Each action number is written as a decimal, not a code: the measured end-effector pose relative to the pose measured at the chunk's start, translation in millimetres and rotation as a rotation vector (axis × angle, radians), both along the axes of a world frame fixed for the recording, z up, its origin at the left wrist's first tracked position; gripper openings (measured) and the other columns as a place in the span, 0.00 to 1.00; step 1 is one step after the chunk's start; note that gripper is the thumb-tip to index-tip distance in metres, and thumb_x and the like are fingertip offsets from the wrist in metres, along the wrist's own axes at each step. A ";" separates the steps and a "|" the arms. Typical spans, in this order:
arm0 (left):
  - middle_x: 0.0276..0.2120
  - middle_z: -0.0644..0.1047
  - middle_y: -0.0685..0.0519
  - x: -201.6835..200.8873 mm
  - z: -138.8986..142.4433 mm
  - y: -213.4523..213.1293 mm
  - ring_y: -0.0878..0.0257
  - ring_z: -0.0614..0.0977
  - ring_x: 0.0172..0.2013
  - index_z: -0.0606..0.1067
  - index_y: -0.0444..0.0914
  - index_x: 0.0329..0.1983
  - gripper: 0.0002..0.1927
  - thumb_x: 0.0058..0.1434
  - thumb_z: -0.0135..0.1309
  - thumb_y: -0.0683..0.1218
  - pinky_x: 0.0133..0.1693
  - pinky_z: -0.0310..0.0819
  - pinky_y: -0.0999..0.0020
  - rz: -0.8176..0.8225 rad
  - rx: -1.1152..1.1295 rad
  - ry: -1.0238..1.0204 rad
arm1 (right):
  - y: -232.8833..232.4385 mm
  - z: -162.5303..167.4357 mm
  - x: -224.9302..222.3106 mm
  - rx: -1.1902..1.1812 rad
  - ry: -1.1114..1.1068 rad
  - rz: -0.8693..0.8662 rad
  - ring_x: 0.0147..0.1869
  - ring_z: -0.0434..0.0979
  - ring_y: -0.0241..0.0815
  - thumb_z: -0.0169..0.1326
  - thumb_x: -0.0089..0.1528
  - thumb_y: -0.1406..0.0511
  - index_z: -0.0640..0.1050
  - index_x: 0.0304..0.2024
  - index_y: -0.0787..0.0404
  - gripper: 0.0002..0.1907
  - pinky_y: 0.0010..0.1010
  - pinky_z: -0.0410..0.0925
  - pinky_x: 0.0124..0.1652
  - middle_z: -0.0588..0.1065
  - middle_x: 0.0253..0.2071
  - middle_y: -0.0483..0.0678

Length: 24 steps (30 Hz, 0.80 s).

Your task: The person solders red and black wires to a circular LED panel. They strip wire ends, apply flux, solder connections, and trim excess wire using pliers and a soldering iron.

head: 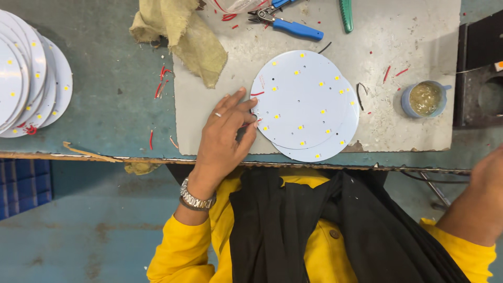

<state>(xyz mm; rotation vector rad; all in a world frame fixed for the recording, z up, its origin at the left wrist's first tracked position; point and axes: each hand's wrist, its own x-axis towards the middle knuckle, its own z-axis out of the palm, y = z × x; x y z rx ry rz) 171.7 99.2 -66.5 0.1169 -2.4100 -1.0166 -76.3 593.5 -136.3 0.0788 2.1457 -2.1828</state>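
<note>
Two round white boards dotted with small yellow chips lie stacked on a grey mat (408,47); the top board (299,97) overlaps the lower one (343,137). My left hand (226,135), with a ring and a metal watch, rests on the mat with its fingertips touching the top board's left edge, near a short red wire piece (257,94). It holds nothing. My right hand (484,191) is mostly out of view at the right edge, below the table's front edge; its fingers cannot be seen.
A pile of similar round boards (29,78) sits at the far left. Blue-handled pliers (285,23), a green tool (346,14), a crumpled tan cloth (181,34) and a small blue pot of paste (425,98) lie around the mat. Red wire scraps are scattered about.
</note>
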 end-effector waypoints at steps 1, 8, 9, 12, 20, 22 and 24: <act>0.52 0.81 0.47 0.2 -0.2 0.0 0.48 0.76 0.64 0.74 0.36 0.39 0.05 0.63 0.58 0.38 0.66 0.67 0.47 -0.008 -0.008 -0.015 | 6.4 -0.2 -3.2 -0.005 -0.026 -0.007 0.54 0.72 0.39 0.55 0.71 0.68 0.70 0.66 0.65 0.22 0.29 0.66 0.56 0.71 0.53 0.49; 0.52 0.81 0.49 11.6 4.9 19.6 0.52 0.77 0.63 0.73 0.37 0.39 0.05 0.64 0.57 0.40 0.67 0.60 0.47 -0.008 -0.138 -0.073 | 4.2 18.7 -26.9 0.030 -0.073 -0.040 0.50 0.73 0.39 0.55 0.72 0.66 0.71 0.63 0.64 0.19 0.28 0.66 0.51 0.72 0.51 0.49; 0.51 0.81 0.50 12.3 5.2 22.3 0.52 0.77 0.63 0.73 0.37 0.39 0.05 0.64 0.57 0.40 0.67 0.59 0.46 -0.003 -0.151 -0.075 | 1.4 21.7 -30.8 0.038 -0.074 -0.045 0.50 0.73 0.39 0.55 0.72 0.66 0.71 0.63 0.64 0.19 0.28 0.66 0.51 0.72 0.50 0.49; 0.52 0.81 0.50 12.8 4.6 27.5 0.49 0.75 0.62 0.74 0.38 0.38 0.05 0.61 0.58 0.40 0.66 0.56 0.43 0.035 -0.193 -0.049 | -4.9 29.3 -39.7 0.071 -0.071 -0.051 0.48 0.73 0.38 0.55 0.72 0.65 0.71 0.62 0.64 0.17 0.27 0.66 0.49 0.72 0.49 0.49; 0.53 0.79 0.44 8.1 -5.0 49.8 0.47 0.75 0.65 0.72 0.35 0.37 0.06 0.61 0.58 0.37 0.69 0.58 0.42 0.094 -0.111 0.017 | -7.5 41.4 -51.5 0.104 -0.066 -0.111 0.44 0.74 0.38 0.55 0.73 0.64 0.71 0.58 0.63 0.15 0.27 0.66 0.43 0.73 0.46 0.49; 0.53 0.79 0.44 7.1 -7.2 50.1 0.47 0.75 0.64 0.72 0.35 0.37 0.06 0.62 0.58 0.37 0.69 0.59 0.42 0.099 -0.103 0.022 | -8.5 43.5 -52.6 0.104 -0.071 -0.125 0.43 0.74 0.38 0.55 0.73 0.63 0.71 0.58 0.63 0.14 0.26 0.65 0.42 0.73 0.45 0.49; 0.52 0.79 0.43 6.3 -8.0 49.3 0.46 0.76 0.64 0.72 0.35 0.37 0.06 0.62 0.58 0.37 0.68 0.61 0.42 0.100 -0.093 0.034 | -9.8 45.2 -53.6 0.107 -0.071 -0.135 0.42 0.74 0.38 0.55 0.73 0.63 0.71 0.57 0.63 0.14 0.26 0.65 0.41 0.73 0.44 0.49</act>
